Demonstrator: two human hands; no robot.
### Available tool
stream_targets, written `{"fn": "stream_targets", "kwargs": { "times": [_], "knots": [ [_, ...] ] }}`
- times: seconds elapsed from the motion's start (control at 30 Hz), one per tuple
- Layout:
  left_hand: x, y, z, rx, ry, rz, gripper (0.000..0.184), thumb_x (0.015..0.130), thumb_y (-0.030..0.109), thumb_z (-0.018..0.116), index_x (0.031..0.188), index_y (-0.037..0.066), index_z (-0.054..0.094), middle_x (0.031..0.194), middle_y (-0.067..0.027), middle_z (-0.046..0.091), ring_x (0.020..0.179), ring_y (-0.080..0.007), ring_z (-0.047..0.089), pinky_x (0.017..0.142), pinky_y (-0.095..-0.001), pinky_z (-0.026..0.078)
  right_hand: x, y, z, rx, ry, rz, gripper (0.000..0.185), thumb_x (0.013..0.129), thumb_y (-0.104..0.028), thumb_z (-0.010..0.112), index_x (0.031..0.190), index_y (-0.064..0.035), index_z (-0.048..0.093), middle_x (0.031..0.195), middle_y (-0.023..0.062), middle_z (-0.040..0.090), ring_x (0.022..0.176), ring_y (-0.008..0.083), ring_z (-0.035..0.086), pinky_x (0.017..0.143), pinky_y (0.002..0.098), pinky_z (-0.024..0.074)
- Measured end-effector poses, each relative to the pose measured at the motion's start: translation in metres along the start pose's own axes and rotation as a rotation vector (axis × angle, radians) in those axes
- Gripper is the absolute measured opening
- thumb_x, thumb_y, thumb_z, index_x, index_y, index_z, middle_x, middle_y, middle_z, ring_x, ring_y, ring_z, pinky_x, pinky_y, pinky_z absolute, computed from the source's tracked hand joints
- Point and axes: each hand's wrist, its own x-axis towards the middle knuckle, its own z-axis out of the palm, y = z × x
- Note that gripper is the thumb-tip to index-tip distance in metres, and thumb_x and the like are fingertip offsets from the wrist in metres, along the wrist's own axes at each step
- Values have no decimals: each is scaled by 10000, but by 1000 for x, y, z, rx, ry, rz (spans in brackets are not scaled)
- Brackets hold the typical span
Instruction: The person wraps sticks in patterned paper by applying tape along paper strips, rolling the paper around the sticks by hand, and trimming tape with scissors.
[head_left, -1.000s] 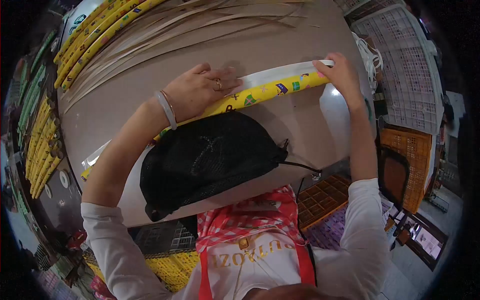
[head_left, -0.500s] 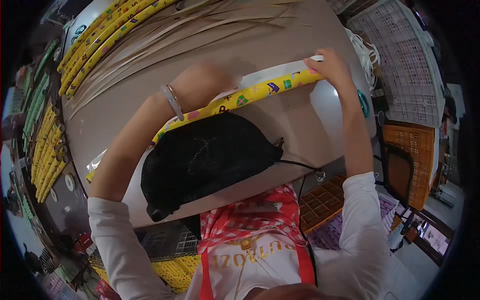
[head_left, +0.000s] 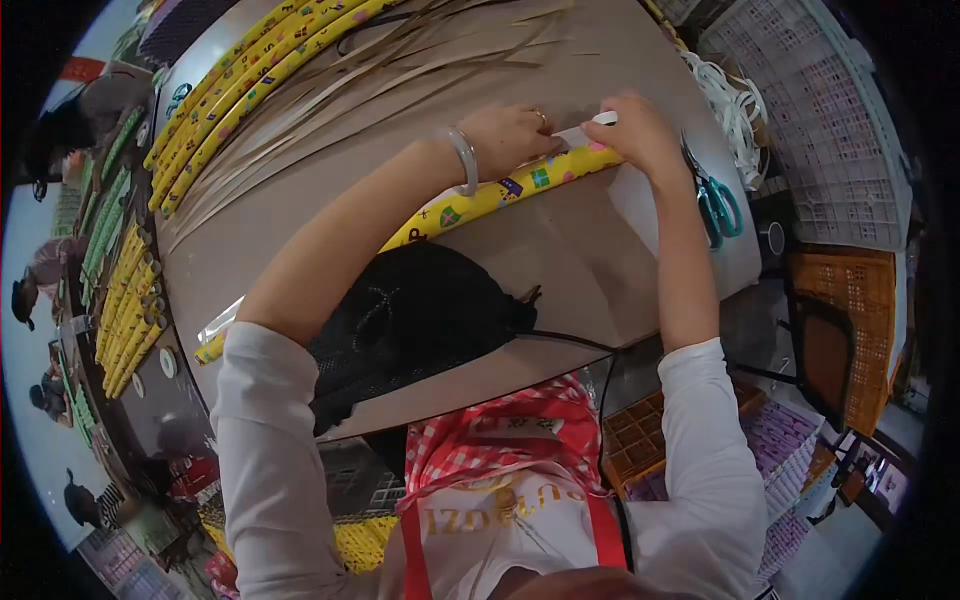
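Note:
A long yellow tube with coloured printed shapes lies slantwise across the table, a white strip showing along its far side near the right end. My right hand is closed around that right end, thumb by the white tip. Bent over the far side of the tube, my left hand has its fingers curled down against the white strip close to my right hand; what the fingertips pinch is hidden. A black mesh bag with a cord lies on the near side of the tube, partly behind my left forearm.
Several yellow printed tubes and loose tan strips lie at the table's far left. Teal-handled scissors and a white bundle of strips are at the right edge. More tubes lie on the left table; people are beyond.
My left hand has moved right along the tube, towards my right hand. My right hand still holds the end. The view has shifted, and the scissors show more fully.

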Motion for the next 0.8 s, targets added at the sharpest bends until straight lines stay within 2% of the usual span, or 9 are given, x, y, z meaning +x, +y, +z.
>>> {"fn": "stream_targets", "kwargs": {
  "times": [0.07,0.13,0.17,0.27,0.37,0.47,0.6,0.63,0.8],
  "knots": [
    [0,-3,1,-13,-65,-18,373,790,83,495,1139,201,551,1040,-69,542,1003,-230,513,825,-321,440,-1,5,5,46,40,-35,319,695,-333,635,767,-24,606,825,153,549,782,297,550,690,363,434],
    [-3,-6,1,-245,-77,-78,402,774,63,542,1170,132,527,1033,-96,517,946,-250,504,823,-337,416,-5,6,4,33,123,-92,366,697,-376,651,765,-20,605,790,146,544,750,301,538,669,363,427],
    [-3,-7,-4,-164,-103,-16,389,787,79,538,1173,121,525,1026,-86,509,941,-254,498,822,-333,414,-4,9,0,47,122,-76,366,697,-376,651,765,-20,605,790,146,544,750,301,538,669,363,427],
    [-3,-5,-2,-107,-93,-32,396,784,108,499,1174,171,515,1111,-49,484,1036,-226,474,827,-310,437,-3,21,-9,139,-92,-80,505,691,-499,635,829,-13,624,702,153,575,661,260,578,610,345,449],
    [-4,-6,4,-66,-61,0,398,789,132,492,1187,151,491,1213,-31,450,1118,-206,424,880,-318,389,-2,32,-10,465,-124,-69,608,719,-615,574,659,-10,547,534,18,425,496,121,415,469,274,355],
    [-2,-8,4,-4,-60,35,401,809,151,483,1209,155,463,1297,-5,398,1195,-192,361,927,-342,342,-3,31,-21,532,-139,76,481,814,-477,553,661,-21,522,568,-24,364,548,63,339,479,231,293],
    [-2,-12,-2,-79,-118,33,354,834,176,512,1184,137,471,1356,13,345,1254,-201,307,961,-373,301,-3,41,-27,467,-132,6,491,828,-478,533,649,-22,491,580,-26,346,554,65,319,476,238,273],
    [0,-11,-4,47,-209,29,399,848,196,466,1244,182,413,1399,74,275,1305,-187,219,987,-389,279,-4,40,-30,435,-128,-9,482,831,-468,533,647,-25,482,581,-26,336,555,66,312,474,241,265],
    [8,-8,-17,155,-289,73,320,840,212,487,1156,175,454,1421,79,219,1326,-191,160,1023,-410,250,-8,49,-30,523,-54,-1,449,798,-448,588,658,-35,480,566,-26,368,543,57,342,471,236,281]
  ]
}}
